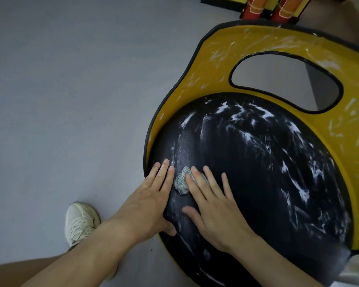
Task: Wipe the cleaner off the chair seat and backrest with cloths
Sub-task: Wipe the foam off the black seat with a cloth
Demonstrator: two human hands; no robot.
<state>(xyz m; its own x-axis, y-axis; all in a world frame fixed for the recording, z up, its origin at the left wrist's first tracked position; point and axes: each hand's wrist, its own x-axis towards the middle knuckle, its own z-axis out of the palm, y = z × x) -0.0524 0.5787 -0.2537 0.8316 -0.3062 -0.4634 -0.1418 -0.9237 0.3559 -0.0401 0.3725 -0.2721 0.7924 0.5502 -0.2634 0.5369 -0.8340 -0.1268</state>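
A round black chair seat (257, 172) fills the right half of the view, streaked with white cleaner mostly at its far and right parts. A yellow backrest (216, 52) with a black rim and an oval cut-out curves behind it, also smeared white. A small pale green cloth (180, 183) lies on the seat's near left part. My right hand (211, 206) presses flat on the cloth with straight fingers, covering part of it. My left hand (149, 199) rests flat on the seat's left edge, fingers straight, thumb under the rim, just left of the cloth.
Grey floor (71, 100) spreads to the left. My foot in a white sneaker (79, 222) stands near the seat's lower left. Two red and orange cylinders (253, 7) and a yellow-black object stand behind the backrest at the top.
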